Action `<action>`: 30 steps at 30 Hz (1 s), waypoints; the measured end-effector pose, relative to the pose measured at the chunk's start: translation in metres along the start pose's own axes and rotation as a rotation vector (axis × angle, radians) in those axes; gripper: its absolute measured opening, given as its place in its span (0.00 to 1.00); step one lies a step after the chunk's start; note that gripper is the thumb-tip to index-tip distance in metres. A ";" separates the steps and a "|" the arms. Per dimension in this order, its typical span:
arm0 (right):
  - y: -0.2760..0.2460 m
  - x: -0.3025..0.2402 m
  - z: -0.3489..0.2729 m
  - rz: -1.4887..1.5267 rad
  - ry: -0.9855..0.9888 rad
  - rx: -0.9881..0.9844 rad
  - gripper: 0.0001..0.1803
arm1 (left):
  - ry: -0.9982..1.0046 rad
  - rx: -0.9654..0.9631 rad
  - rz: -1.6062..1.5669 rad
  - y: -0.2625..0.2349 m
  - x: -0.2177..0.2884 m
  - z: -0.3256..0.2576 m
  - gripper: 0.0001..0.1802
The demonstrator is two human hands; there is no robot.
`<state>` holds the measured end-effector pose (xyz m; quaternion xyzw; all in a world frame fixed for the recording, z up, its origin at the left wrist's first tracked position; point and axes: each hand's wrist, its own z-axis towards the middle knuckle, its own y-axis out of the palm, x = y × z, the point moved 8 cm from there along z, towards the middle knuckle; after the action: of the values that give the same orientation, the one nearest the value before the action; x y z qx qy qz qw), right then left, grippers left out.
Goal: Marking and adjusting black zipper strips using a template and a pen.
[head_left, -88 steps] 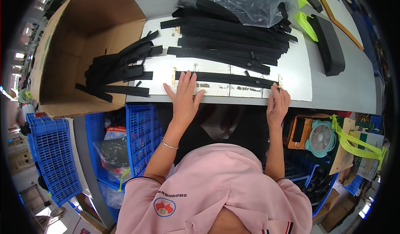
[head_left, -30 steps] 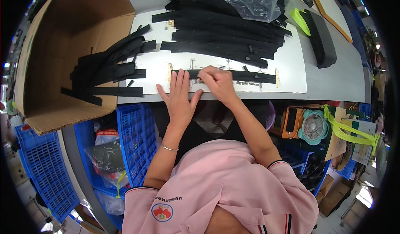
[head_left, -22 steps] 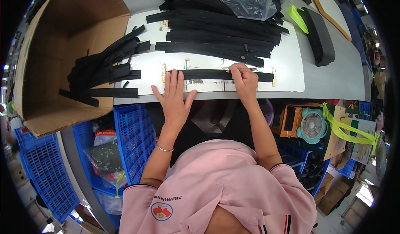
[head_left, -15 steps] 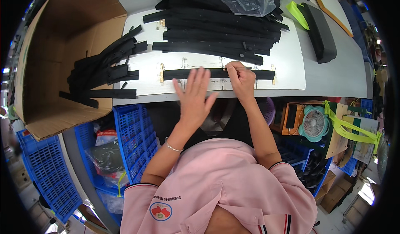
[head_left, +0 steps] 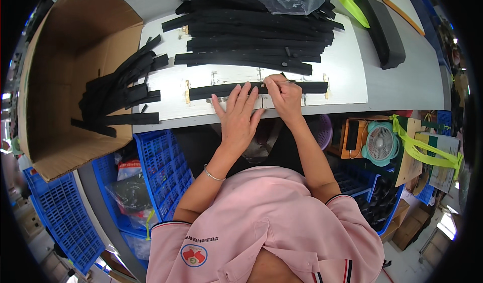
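A long black fabric strip (head_left: 211,90) lies lengthwise on the white board (head_left: 347,91) in front of me. My left hand (head_left: 238,116) rests on it with fingers spread, the fingertips touching the strip near its middle. Just to the right, my right hand (head_left: 287,100) is closed in a pinch around a thin, pen-like tool (head_left: 291,81), mostly hidden by the fingers. Its tip is at the strip near a dark line marked on the board. Beyond the strip, many similar black strips (head_left: 251,45) lie side by side in a pile.
An open cardboard box (head_left: 55,81) lies at the left, with loose black strips (head_left: 121,89) spilling from its mouth. Clear plastic film (head_left: 292,1) covers the pile's far end. A black block (head_left: 385,36) stands at the right. Blue crates (head_left: 163,172) and a small fan (head_left: 381,143) sit below the table edge.
My left hand has come down onto the strip and slightly right, closer to my right hand. The right hand stays pinched at the strip's middle. The whole view has shifted slightly.
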<state>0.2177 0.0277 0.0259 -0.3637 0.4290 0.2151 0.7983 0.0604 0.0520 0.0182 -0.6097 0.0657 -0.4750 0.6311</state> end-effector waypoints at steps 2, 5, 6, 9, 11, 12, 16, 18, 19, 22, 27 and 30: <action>0.000 0.006 -0.002 -0.002 -0.013 -0.034 0.09 | 0.001 0.001 0.006 0.000 0.000 0.000 0.31; 0.002 0.005 -0.003 -0.015 -0.034 -0.091 0.09 | 0.005 0.015 0.016 0.000 0.000 0.000 0.31; 0.002 0.004 -0.003 -0.029 -0.042 -0.112 0.09 | 0.004 0.019 0.018 0.000 0.000 0.000 0.31; 0.001 0.000 -0.002 -0.044 -0.076 -0.069 0.09 | 0.009 0.025 0.015 0.001 0.001 0.001 0.30; 0.000 0.000 -0.002 -0.031 -0.083 -0.061 0.09 | 0.023 0.025 0.009 0.002 0.003 0.002 0.30; -0.001 -0.001 -0.002 -0.014 -0.092 -0.061 0.10 | 0.017 0.024 0.017 0.002 0.003 0.002 0.30; -0.017 0.001 -0.006 0.193 0.107 -0.063 0.09 | 0.009 0.017 0.052 0.001 0.002 0.000 0.30; -0.041 0.004 -0.008 0.267 0.112 -0.008 0.09 | 0.019 0.007 0.050 0.001 0.002 0.001 0.30; -0.059 0.008 -0.005 0.300 0.180 0.049 0.09 | 0.023 0.013 0.059 0.000 0.003 0.001 0.30; -0.097 0.040 0.000 0.266 0.268 0.105 0.10 | 0.041 0.010 0.064 0.000 0.004 0.000 0.29; -0.102 0.061 0.002 0.127 0.229 0.023 0.10 | -0.007 0.012 0.048 0.002 0.007 0.003 0.28; -0.102 0.063 0.001 0.134 0.224 0.046 0.10 | 0.014 0.052 -0.016 0.000 0.024 0.013 0.25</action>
<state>0.3190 -0.0351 0.0139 -0.3375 0.5438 0.2158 0.7374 0.0820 0.0447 0.0329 -0.5902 0.0529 -0.4858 0.6425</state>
